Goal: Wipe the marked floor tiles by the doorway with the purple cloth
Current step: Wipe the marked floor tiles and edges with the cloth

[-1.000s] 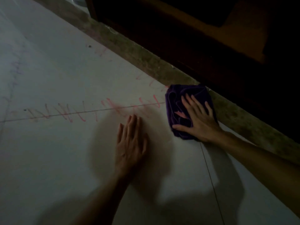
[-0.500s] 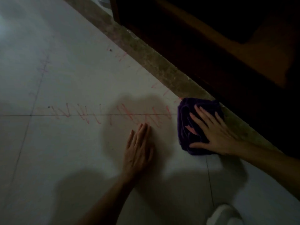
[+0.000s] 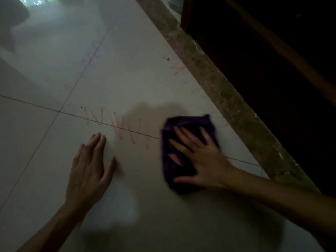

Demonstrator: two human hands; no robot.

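Right hand [image 3: 203,157] presses the purple cloth [image 3: 183,142] flat on the floor tiles [image 3: 127,70].
Fingers spread, no clenched grip; the cloth's long axis runs toward the person, beside the concrete threshold [image 3: 227,91]. Left hand [image 3: 89,168] rests flat, released; red marks [image 3: 112,122] leftward, open tile beyond.

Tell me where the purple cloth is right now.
In the head view the purple cloth lies flat on the floor tiles right of centre, under the right hand, between the red scribbles and the concrete threshold.
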